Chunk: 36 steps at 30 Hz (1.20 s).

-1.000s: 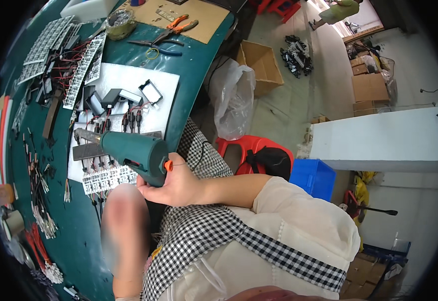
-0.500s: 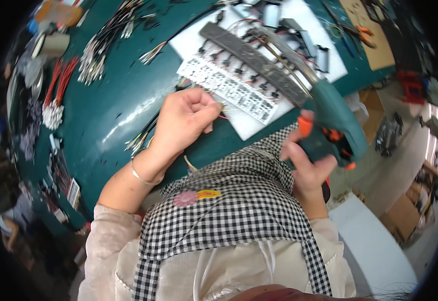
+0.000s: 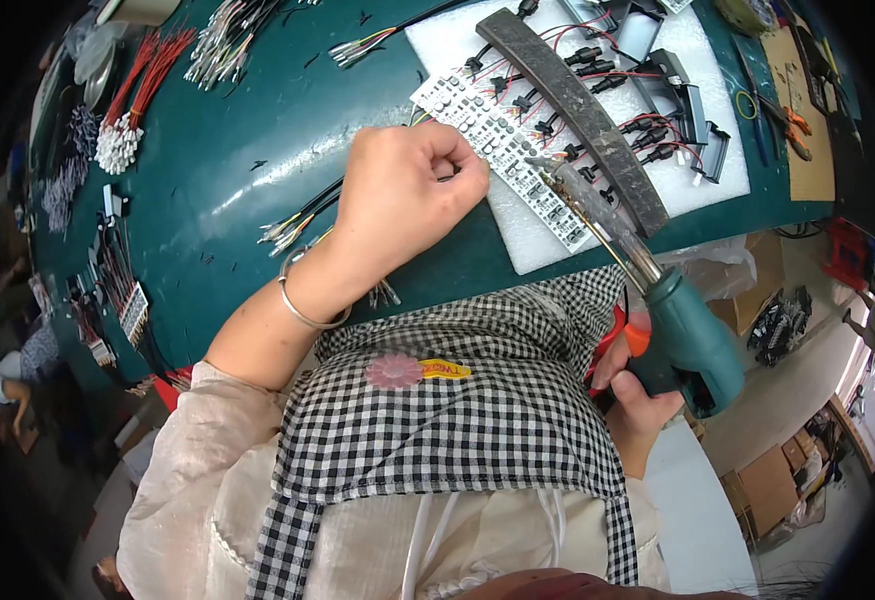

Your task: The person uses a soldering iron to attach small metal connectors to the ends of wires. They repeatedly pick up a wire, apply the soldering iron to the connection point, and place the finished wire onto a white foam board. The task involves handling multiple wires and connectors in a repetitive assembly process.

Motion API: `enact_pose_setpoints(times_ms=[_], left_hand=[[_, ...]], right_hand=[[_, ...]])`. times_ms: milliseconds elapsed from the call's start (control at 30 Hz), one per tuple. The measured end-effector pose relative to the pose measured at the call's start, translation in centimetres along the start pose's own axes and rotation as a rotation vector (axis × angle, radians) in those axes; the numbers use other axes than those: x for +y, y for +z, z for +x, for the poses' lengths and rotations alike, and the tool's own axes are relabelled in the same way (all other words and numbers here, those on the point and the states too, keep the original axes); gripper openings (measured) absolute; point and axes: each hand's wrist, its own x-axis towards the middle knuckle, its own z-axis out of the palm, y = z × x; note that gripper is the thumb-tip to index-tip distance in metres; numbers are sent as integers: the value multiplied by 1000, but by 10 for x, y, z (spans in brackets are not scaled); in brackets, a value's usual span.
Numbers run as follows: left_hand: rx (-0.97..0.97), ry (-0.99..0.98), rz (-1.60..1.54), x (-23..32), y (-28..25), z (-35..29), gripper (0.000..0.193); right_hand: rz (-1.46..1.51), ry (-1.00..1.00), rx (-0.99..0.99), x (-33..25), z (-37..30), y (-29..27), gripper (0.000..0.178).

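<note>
Left grip [image 3: 412, 190]: fingers curled in, thumb toward forefinger, beside circuit strip's near edge; cannot tell if anything is pinched.
Right grip [image 3: 639, 412]: clenched around green gun tool [image 3: 699, 345], orange trigger.
Gun tip: over circuit strip's right part; contact unclear.
Circuit strip [image 3: 502, 150]: white, on foam sheet [image 3: 537, 252].
Dark bar [image 3: 597, 130]: across foam sheet, just beyond strip.
Connectors [image 3: 647, 130]: black, red-wired, past bar.
Desk [image 3: 182, 225]: green, under foam sheet; pliers [image 3: 795, 132] far right.
</note>
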Motion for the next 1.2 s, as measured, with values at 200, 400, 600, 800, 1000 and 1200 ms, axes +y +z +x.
enact_pose_setpoints(times_ms=[200, 400, 600, 800, 1000, 1200], left_hand=[[6, -4, -2, -6, 3, 0, 15], [22, -37, -50, -8, 5, -2, 14], [16, -13, -40, -7, 5, 0, 13], [21, -47, -23, -6, 4, 1, 11], [35, 21, -52, -9, 6, 0, 13], [37, 36, -37, -9, 7, 0, 11]], right_hand=[[-130, -2, -77, 7, 0, -7, 54], [-158, 9, -80, 12, 4, -3, 49], [-246, -15, -84, 15, 7, -3, 43], [-267, -20, -139, 16, 12, -2, 37], [-360, -47, -180, 12, 12, -1, 27], [-872, -94, -262, 11, 3, -13, 31]])
